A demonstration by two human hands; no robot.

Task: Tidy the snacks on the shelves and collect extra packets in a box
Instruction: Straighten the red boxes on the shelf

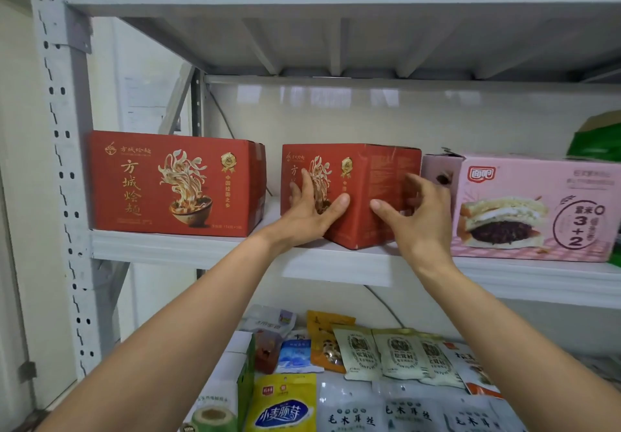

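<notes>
The small red noodle box (376, 176) stood on the middle shelf (201, 248), turned with one corner nearest, between a larger red box (174, 182) on the left and a pink sandwich box (524, 206) on the right. The left hand (311, 208) pressed flat on its front face, fingers straight. The right hand (420, 216) was at its right face, fingers loosely bent, gripping nothing; contact was unclear. Snack packets (396, 354) lay on the shelf below.
</notes>
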